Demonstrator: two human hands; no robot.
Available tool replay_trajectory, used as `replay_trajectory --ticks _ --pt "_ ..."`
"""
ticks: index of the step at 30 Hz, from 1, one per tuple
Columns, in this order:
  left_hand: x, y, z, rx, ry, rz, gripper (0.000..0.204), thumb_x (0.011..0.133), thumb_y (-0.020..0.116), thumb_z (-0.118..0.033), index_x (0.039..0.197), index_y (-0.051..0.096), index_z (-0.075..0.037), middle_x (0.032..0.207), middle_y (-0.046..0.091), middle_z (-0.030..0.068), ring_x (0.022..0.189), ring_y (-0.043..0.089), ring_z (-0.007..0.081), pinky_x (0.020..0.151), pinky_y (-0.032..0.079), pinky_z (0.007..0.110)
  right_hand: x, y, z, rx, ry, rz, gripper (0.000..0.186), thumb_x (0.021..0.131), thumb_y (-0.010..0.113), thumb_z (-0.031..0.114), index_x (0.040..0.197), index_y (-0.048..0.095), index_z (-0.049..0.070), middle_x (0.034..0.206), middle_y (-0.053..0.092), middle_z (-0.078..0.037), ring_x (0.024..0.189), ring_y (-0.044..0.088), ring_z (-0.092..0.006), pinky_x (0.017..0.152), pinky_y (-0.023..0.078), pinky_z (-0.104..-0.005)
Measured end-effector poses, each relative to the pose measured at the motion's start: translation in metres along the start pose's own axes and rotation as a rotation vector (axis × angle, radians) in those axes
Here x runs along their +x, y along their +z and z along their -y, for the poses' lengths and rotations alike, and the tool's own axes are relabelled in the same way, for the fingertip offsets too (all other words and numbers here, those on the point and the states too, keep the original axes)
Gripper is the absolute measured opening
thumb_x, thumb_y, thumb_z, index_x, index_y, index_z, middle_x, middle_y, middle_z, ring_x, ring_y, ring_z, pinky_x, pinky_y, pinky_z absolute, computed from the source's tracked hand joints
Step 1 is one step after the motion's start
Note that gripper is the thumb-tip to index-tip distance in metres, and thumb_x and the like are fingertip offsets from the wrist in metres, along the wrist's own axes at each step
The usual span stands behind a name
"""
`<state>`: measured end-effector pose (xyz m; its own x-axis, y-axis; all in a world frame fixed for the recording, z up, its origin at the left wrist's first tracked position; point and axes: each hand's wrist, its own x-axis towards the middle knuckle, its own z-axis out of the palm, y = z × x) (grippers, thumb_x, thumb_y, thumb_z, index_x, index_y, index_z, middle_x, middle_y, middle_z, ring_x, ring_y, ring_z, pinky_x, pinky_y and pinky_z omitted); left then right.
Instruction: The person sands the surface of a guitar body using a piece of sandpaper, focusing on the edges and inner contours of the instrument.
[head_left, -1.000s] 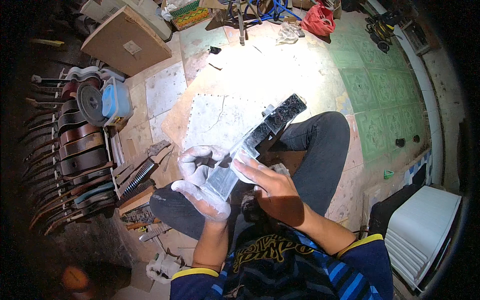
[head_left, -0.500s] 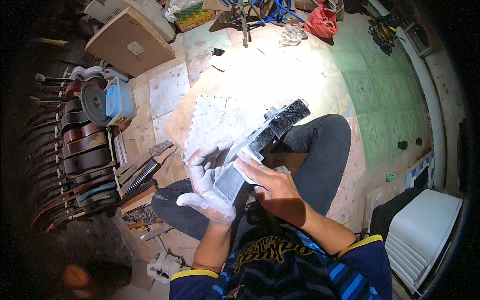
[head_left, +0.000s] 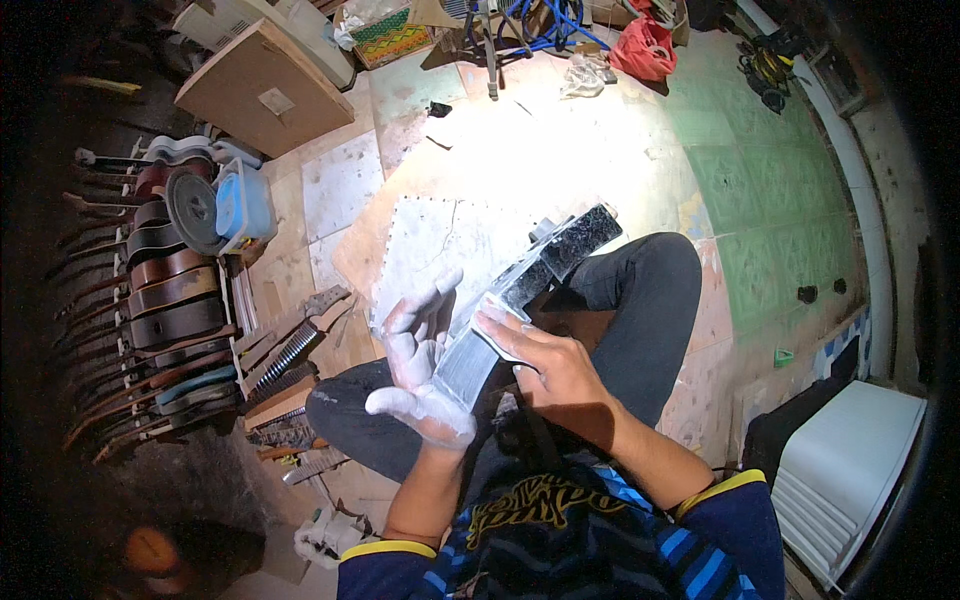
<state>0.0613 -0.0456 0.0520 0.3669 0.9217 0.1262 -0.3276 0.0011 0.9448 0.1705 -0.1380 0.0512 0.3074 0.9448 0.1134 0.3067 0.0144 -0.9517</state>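
Observation:
A long, dust-covered dark block (head_left: 465,370) slants across my lap, its grey near end between my hands. Its far end is black and speckled, with a small grey metal-looking part beside it. White powder coats my left hand (head_left: 425,370), which is palm up with fingers spread; the block's near end rests against its palm. My right hand (head_left: 545,365) lies over the block's right side, fingers closed on a thin pale sheet (head_left: 497,345), perhaps folded sandpaper, pressed against the block. The fingertips partly hide this sheet.
Guitars (head_left: 175,290) stand in a rack at the left, beside a blue bin (head_left: 245,205). Rasps and other hand tools (head_left: 290,355) lie near my left knee. A pale perforated sheet (head_left: 415,235) is on the floor ahead. A white ridged case (head_left: 850,470) stands at the right.
My right hand has shifted slightly along the block. My left fingers have moved a little and stay spread. The block keeps nearly the same place.

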Motion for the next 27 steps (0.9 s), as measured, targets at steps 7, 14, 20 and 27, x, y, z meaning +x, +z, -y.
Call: replay_trajectory --ticks 7,14,20,27 --pt "0.009 0.000 -0.006 0.063 -0.014 0.011 0.114 0.083 0.020 -0.091 0.140 0.039 0.005 0.139 0.049 0.0347 0.135 0.047 0.0394 0.118 0.029 0.050 -0.002 0.008 0.002 0.159 -0.132 0.064 0.059 0.082 0.050 -0.007 0.140 0.054 0.006 0.142 0.051 -0.027 0.124 0.059 -0.0385 0.102 0.050 -0.0417" --pt "0.012 -0.003 -0.007 0.067 -0.021 0.075 0.108 0.088 0.020 -0.085 0.143 0.035 0.007 0.140 0.046 0.0387 0.136 0.045 0.0417 0.119 0.028 0.051 0.003 0.016 0.011 0.386 -0.323 0.068 0.060 0.084 0.051 -0.008 0.143 0.050 0.001 0.142 0.050 -0.030 0.135 0.049 -0.0363 0.112 0.042 -0.0392" --pt "0.016 -0.003 -0.003 0.086 -0.042 -0.008 0.112 0.086 0.015 -0.088 0.143 0.033 0.007 0.142 0.046 0.0312 0.137 0.045 0.0389 0.118 0.029 0.051 -0.002 0.007 0.046 0.231 -0.125 0.227 0.057 0.088 0.054 -0.003 0.145 0.049 0.001 0.147 0.047 -0.025 0.133 0.052 -0.0341 0.110 0.045 -0.0394" --pt "0.016 0.004 -0.005 0.061 -0.056 0.016 0.109 0.088 0.016 -0.086 0.143 0.035 0.005 0.142 0.046 0.0318 0.138 0.043 0.0379 0.118 0.028 0.049 -0.010 0.012 0.028 -0.024 0.067 0.208 0.057 0.094 0.048 0.005 0.151 0.046 0.014 0.149 0.046 -0.026 0.113 0.068 -0.0324 0.084 0.059 -0.0329"
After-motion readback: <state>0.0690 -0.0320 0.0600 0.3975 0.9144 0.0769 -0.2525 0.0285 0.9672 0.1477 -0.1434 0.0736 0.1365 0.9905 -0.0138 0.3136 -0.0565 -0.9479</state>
